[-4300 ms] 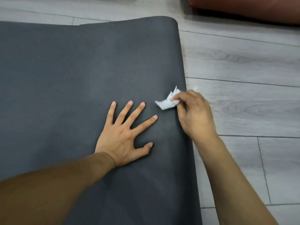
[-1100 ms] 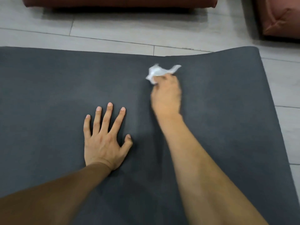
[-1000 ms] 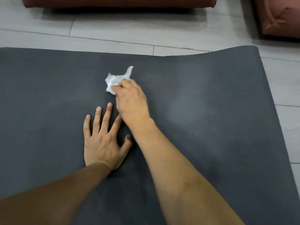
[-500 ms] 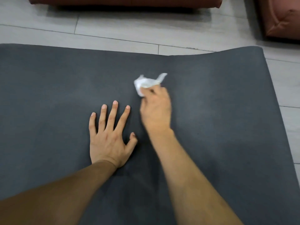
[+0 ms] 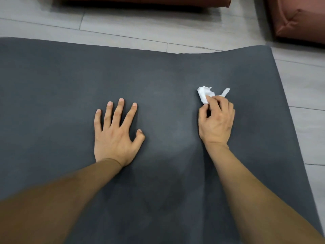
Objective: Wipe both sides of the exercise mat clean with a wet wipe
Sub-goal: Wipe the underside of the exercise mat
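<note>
Both forearms are bare, with no sleeve in view. The left hand (image 5: pixel 116 136) and right hand (image 5: pixel 216 124) wear nothing. The fingers (image 5: pixel 121 110) have short, unpainted nails

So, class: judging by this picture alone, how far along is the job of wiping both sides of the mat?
Done: nothing certain, since the mat shows no clear wet streaks. In hand: the right hand pinches a crumpled wet wipe against the upward face, while the left hand lies flat on the mat. Left: probably more of this face, and the underside, because the mat lies unflipped on the floor.
</note>
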`<state>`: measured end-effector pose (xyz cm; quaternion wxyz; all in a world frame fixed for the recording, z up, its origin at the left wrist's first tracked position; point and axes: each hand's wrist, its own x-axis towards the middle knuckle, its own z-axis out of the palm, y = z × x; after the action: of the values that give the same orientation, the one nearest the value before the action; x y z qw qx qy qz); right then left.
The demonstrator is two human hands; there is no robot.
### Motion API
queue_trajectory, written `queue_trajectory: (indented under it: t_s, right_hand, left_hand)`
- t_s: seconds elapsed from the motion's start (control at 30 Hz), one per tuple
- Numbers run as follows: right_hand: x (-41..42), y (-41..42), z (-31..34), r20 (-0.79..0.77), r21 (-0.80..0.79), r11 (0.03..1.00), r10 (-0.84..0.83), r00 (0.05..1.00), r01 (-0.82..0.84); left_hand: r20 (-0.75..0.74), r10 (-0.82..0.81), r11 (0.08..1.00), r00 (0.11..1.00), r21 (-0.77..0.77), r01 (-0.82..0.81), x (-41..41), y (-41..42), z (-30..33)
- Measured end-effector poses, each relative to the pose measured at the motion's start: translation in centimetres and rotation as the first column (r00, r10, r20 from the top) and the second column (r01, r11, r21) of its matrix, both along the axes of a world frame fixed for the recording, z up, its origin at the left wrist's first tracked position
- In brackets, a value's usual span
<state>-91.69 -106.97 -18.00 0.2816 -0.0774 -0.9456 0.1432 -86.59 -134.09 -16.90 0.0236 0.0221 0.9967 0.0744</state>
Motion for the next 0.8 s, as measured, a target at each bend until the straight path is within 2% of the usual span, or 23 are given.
queue_trajectory:
  t_s: [0.1,0.27,0.37,0.43,0.53,0.6,0.67,0.7,0.8]
  right_hand:
    - [-0.2,0.5,0.1,-0.022,0.052,0.998,0.039,0.999,-0.038]
    - [-0.1,0.4,0.5,0.013,0.011,0.998,0.056,0.998,-0.056]
    - [-0.1,0.6,0.1,-0.025,0.097,0.985,0.148,0.989,-0.145]
    - [-0.3,0.4,-0.1,0.03,0.073,0.978,0.191,0.981,-0.193]
    - [-0.5,-0.9,0.1,0.053,0.015,0.997,0.073,0.996,-0.074]
    - [-1.2,-4.4,0.3,-0.072,-0.085,0.996,0.017,0.997,-0.023]
    - [-1.5,-10.9,0.7,-0.185,-0.193,0.964,0.147,0.972,-0.183]
    - [-1.2,-14.8,0.8,-0.168,-0.194,0.935,0.267,0.949,-0.298]
    - [0.4,-21.6,1.3,0.084,-0.105,0.786,0.618,0.782,-0.61]
  left_hand:
    - [0.034,-0.064,0.998,0.997,0.02,0.064,3.5,-1.5,1.0]
    - [0.104,-0.029,0.999,0.994,-0.018,0.031,18.4,-6.5,2.2]
    - [0.109,-0.017,0.999,0.994,-0.033,0.02,18.8,-6.9,1.4]
    - [0.101,-0.015,0.999,0.995,-0.047,0.019,18.2,-6.7,1.0]
    - [0.1,-0.01,0.999,0.995,-0.033,0.014,18.5,-6.8,1.0]
    - [0.098,-0.007,0.999,0.995,-0.046,0.011,18.3,-7.0,0.9]
    - [0.097,-0.009,0.999,0.995,-0.04,0.013,18.3,-7.0,1.0]
    - [0.093,-0.008,0.999,0.996,-0.039,0.012,18.3,-7.0,1.0]
    - [0.081,-0.009,0.999,0.997,-0.043,0.012,18.3,-7.0,1.0]
